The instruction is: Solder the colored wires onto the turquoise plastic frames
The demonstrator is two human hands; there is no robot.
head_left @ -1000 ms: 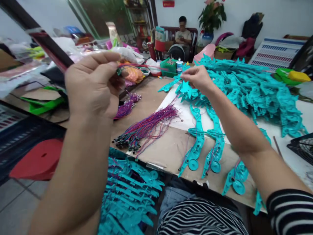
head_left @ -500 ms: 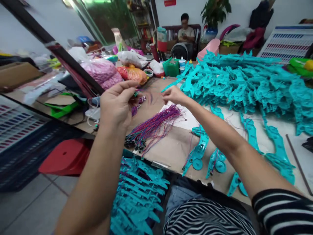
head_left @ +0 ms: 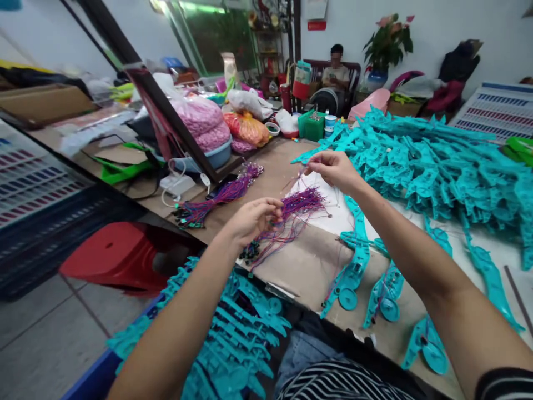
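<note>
My left hand [head_left: 252, 220] is low over a bundle of purple and red wires [head_left: 287, 216] on the brown table [head_left: 300, 261], fingers curled and pinched on a thin wire from it. My right hand [head_left: 333, 168] is raised further back, fingers pinched on the other end of that thin wire. A second wire bundle [head_left: 220, 197] lies to the left. Several teal plastic arms [head_left: 353, 261] with round ends lie in front of my right forearm.
A big heap of teal plastic parts [head_left: 437, 166] covers the table's right side. A crate of finished teal parts [head_left: 233, 339] sits by my knees. A red stool [head_left: 112, 255] stands on the floor at left. Bags [head_left: 204, 119] crowd the back; a seated person [head_left: 335, 72] is far off.
My left hand has dropped from face height down to the wire bundle. My right hand stayed near the back of the bundle. The camera has tilted and shifted left.
</note>
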